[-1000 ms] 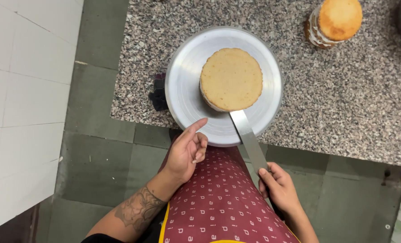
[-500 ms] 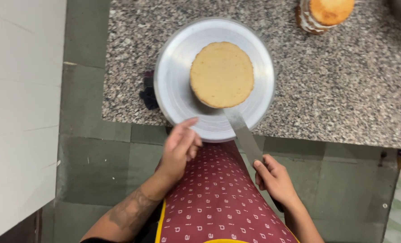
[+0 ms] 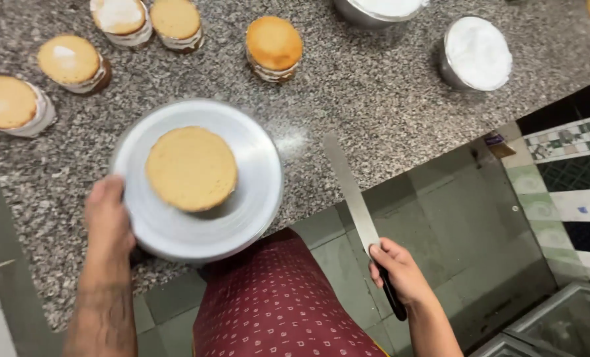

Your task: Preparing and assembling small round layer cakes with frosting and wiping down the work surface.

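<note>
A round sponge cake layer (image 3: 190,168) sits on a silver turntable plate (image 3: 252,205) at the front of the granite counter. My left hand (image 3: 108,215) grips the plate's left rim; the plate looks motion-blurred. My right hand (image 3: 401,271) holds a long palette knife (image 3: 349,188) by its black handle, blade pointing up over the counter edge, apart from the cake.
Several filled sponge cakes (image 3: 273,45) stand along the back of the counter (image 3: 374,86), more at far left (image 3: 7,104). A metal bowl of white cream (image 3: 477,53) sits back right, another bowl (image 3: 381,8) at the top. Green tiled floor (image 3: 467,218) lies below.
The view has swung right. My left hand moved from the plate's front edge to its left rim. The knife has come away from the cake and now points up to the right of the plate.
</note>
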